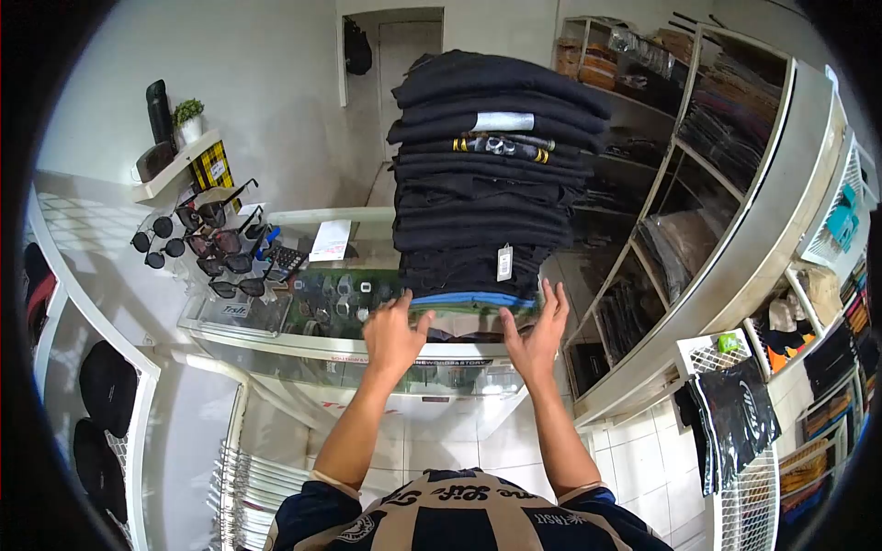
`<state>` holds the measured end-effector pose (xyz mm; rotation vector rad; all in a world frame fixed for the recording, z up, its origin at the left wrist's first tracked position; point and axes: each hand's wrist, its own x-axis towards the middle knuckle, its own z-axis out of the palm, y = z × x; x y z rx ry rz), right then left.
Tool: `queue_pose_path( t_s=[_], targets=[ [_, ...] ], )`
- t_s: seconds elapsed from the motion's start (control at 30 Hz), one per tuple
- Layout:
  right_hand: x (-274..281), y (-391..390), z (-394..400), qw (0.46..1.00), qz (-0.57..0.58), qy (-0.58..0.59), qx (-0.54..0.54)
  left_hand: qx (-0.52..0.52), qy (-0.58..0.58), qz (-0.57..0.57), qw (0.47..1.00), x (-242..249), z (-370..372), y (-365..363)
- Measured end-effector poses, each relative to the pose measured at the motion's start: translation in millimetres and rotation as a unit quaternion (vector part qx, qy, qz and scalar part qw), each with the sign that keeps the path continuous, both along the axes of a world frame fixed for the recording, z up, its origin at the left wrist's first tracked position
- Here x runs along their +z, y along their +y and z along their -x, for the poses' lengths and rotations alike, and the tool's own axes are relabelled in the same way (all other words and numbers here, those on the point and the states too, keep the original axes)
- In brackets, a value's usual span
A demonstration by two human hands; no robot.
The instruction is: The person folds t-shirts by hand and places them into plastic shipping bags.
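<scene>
A tall stack of folded black clothes (487,216) stands on the glass display counter (367,347). Near its bottom lie a blue folded garment (473,298) and a beige one (459,324). My left hand (395,332) is at the lower left corner of the stack, fingers apart and pointing up. Opposite it, my right hand (537,335) is open at the lower right corner, thumb toward the beige layer. A white tag (504,263) hangs from a lower black garment. Higher up, one garment shows a yellow and grey print (503,147).
Left on the counter are a rack of sunglasses (220,243), a calculator (287,261) and a white paper (332,241). Watches (344,292) show through the glass. Shelves of folded clothes (726,110) line the right side. White hangers (262,496) hang below left.
</scene>
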<state>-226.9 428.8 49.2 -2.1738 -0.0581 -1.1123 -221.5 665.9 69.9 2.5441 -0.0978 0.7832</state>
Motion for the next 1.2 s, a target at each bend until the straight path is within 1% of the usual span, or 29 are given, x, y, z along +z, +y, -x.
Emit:
queue_pose_path(
  t_s=[0.03,0.07,0.1,0.13,0.23,0.3,0.33,0.43,0.53,0.57,0.6,0.67,0.7,0.83,0.9,0.97,1.03,1.1,1.13,1.17,1.2],
  targets=[
    [17.4,0.1,1.8,0.999,-0.009,-0.040,0.022,0.001,-0.006,0.000,1.000,20.6,5.5,-1.3],
    [43.3,1.3,3.2,0.996,-0.013,-0.084,0.026,-0.026,-0.061,0.031,0.997,46.4,11.3,-4.6],
    [64.8,0.3,1.1,0.996,-0.014,-0.086,0.027,-0.053,-0.114,0.063,0.990,70.6,15.8,-8.0],
    [85.2,-3.8,-2.9,0.990,0.006,-0.132,0.045,-0.075,-0.205,0.050,0.975,92.3,15.5,-12.5],
    [156.6,-10.6,-18.6,0.962,0.066,-0.258,0.064,-0.129,-0.319,0.019,0.939,163.1,9.5,-24.5],
    [201.3,-14.6,-33.4,0.945,0.112,-0.303,0.046,-0.149,-0.379,-0.016,0.913,202.4,-7.7,-27.3],
    [221.2,-16.5,-40.3,0.936,0.137,-0.321,0.030,-0.158,-0.399,-0.017,0.903,220.7,-14.2,-29.5],
    [268.0,-26.7,-62.5,0.918,0.192,-0.346,0.002,-0.155,-0.429,-0.064,0.888,255.9,-47.5,-26.8],
    [289.0,-37.0,-79.0,0.922,0.229,-0.311,-0.002,-0.167,-0.390,-0.081,0.902,270.6,-63.0,-24.5],
    [291.9,-38.6,-80.7,0.923,0.244,-0.299,0.000,-0.176,-0.390,-0.080,0.900,272.7,-64.4,-23.9],
    [294.5,-38.3,-79.5,0.923,0.257,-0.288,-0.008,-0.162,-0.401,-0.083,0.898,275.9,-64.3,-24.3],
    [295.9,-40.0,-86.0,0.911,0.271,-0.309,-0.006,-0.135,-0.419,-0.102,0.892,281.1,-65.4,-25.5],
    [296.4,-40.2,-87.0,0.909,0.278,-0.311,-0.005,-0.139,-0.398,-0.097,0.902,282.6,-68.7,-25.8],
    [304.0,-42.7,-89.8,0.898,0.316,-0.303,-0.033,-0.136,-0.359,-0.139,0.913,289.0,-81.4,-20.7],
    [308.2,-42.9,-91.1,0.906,0.317,-0.277,-0.043,-0.130,-0.348,-0.153,0.916,291.9,-79.2,-16.5],
    [313.2,-46.7,-92.8,0.920,0.339,-0.186,-0.063,-0.121,-0.327,-0.167,0.922,295.1,-74.1,-19.6],
    [316.5,-50.4,-99.0,0.919,0.341,-0.185,-0.066,-0.102,-0.317,-0.173,0.927,295.0,-76.8,-19.1],
    [321.2,-53.0,-101.4,0.924,0.361,-0.095,-0.082,-0.076,-0.303,-0.192,0.930,295.6,-79.6,-17.1],
    [323.0,-52.2,-99.2,0.921,0.352,-0.133,-0.105,-0.073,-0.306,-0.192,0.930,298.2,-81.2,-16.8],
    [323.9,-52.4,-99.4,0.920,0.352,-0.135,-0.103,-0.062,-0.350,-0.182,0.917,300.4,-82.8,-16.7],
    [325.5,-52.5,-98.8,0.913,0.339,-0.200,-0.103,-0.049,-0.394,-0.170,0.902,302.8,-80.7,-17.4]
  ],
)
